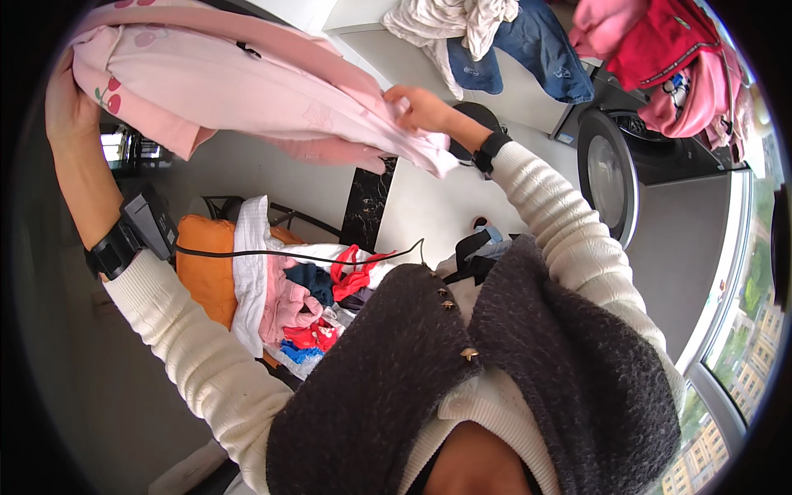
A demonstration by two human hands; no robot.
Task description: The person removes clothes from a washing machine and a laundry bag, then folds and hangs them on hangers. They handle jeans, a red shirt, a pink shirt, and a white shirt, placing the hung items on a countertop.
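A pale pink garment point(216, 80) with cherry prints is stretched in the air between my two hands. My left hand point(71, 102) has hold of its left end, and cloth covers the fingertips. At the other end, my right hand point(421, 110) pinches the bunched fabric, with a loose tip hanging past it. Below the garment lies a heap of mixed clothes point(291, 303) in pink, red, blue and white. Beside that heap are a folded white cloth point(250, 278) and an orange cloth-covered form point(204, 272).
A front-loading washing machine's round door point(606, 176) stands swung out at right. Pink and red clothes point(668, 55) are piled above it. Blue jeans point(526, 52) and a cream garment point(458, 25) drape over a pale surface. A black cable point(297, 252) runs from my left wrist device.
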